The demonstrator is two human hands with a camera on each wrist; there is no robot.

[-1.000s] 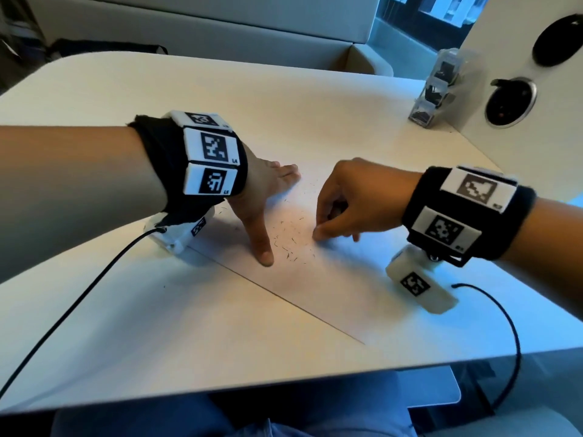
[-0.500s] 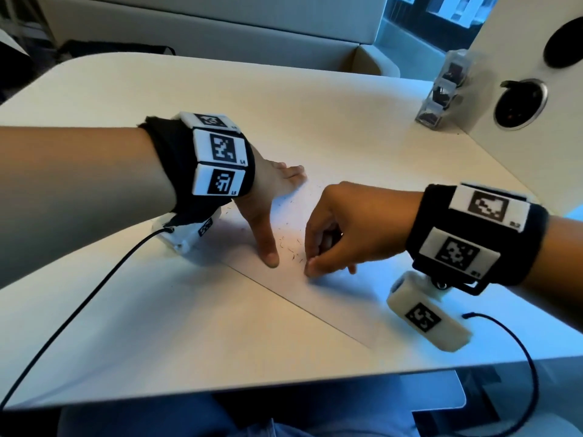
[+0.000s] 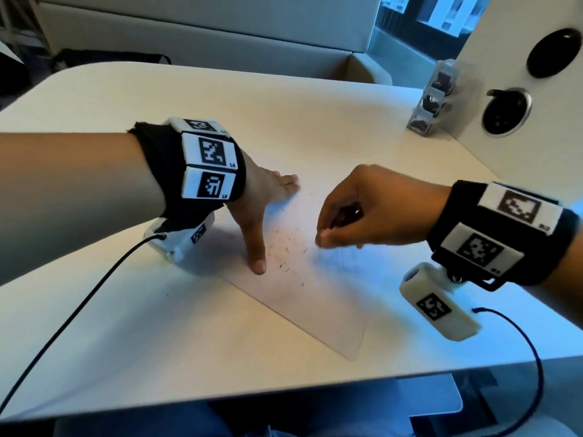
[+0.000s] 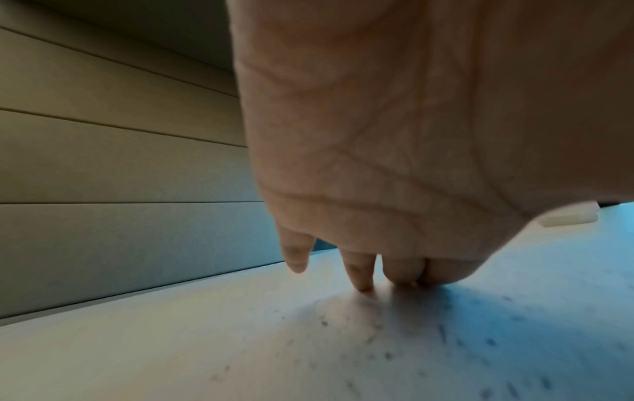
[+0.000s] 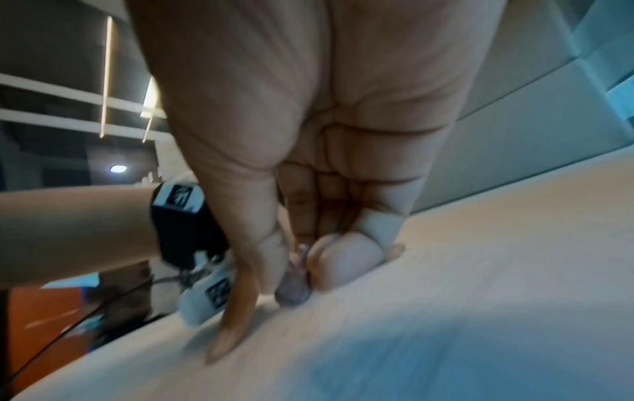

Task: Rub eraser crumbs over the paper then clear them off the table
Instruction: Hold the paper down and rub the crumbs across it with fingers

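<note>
A white sheet of paper [image 3: 315, 307] lies on the white table [image 3: 126, 310], with dark eraser crumbs [image 3: 287, 247] scattered over its left part. My left hand [image 3: 262, 209] rests flat on the paper's left edge, thumb stretched toward me; its fingertips [image 4: 360, 274] press down, and crumbs [image 4: 377, 339] lie in front of them. My right hand [image 3: 321, 239] is curled to the right of the crumbs. It pinches a small greyish eraser [image 5: 293, 291] between thumb and fingers, tip on the paper. In the head view the fingers mostly hide the eraser.
Small clear plastic boxes [image 3: 432, 99] stand at the back right beside a white panel with round sockets [image 3: 504, 111]. Black cables [image 3: 79, 310] trail from both wrist cameras toward the table's near edge. A padded bench [image 3: 205, 36] runs behind the table.
My right hand drew the eraser toward me on the paper, then pushed it back away to the right of the crumbs. The left hand stayed put.
</note>
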